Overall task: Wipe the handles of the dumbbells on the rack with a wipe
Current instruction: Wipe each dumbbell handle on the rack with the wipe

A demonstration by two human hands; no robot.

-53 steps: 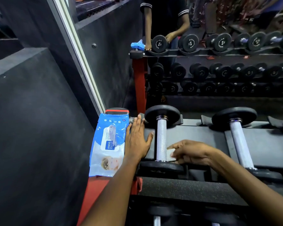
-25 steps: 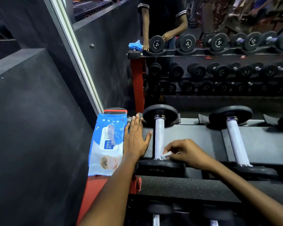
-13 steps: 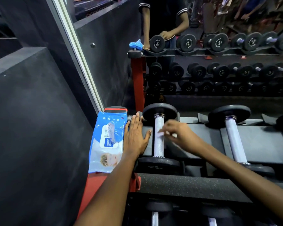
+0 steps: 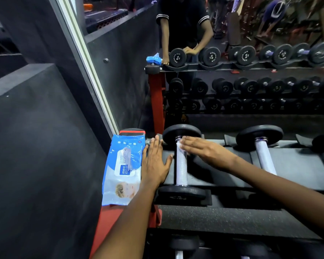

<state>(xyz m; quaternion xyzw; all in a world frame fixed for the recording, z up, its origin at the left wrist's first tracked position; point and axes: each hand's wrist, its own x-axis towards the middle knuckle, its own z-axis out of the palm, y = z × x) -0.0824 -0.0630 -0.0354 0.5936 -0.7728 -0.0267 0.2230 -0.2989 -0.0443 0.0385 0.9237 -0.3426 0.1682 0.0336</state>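
A dumbbell with a knurled silver handle (image 4: 181,169) and black plates lies at the left end of the rack's top shelf (image 4: 232,217). My right hand (image 4: 204,150) reaches across it, fingers straight, pressing a small white wipe (image 4: 180,145) onto the far end of the handle, just under the far plate. Most of the wipe is hidden beneath my fingers. My left hand (image 4: 154,163) rests flat on the shelf just left of that handle. A second dumbbell (image 4: 265,157) lies to the right, untouched.
A blue pack of wipes (image 4: 123,169) lies on the rack's red end, against my left hand. A dark padded wall (image 4: 36,146) closes in the left side. A mirror (image 4: 232,71) behind the rack reflects the dumbbell rows and a person. More dumbbells sit on the shelf below.
My right hand has slid the wipe from the near end of the handle up to its far end, and its fingers have straightened. My left hand has stayed in place.
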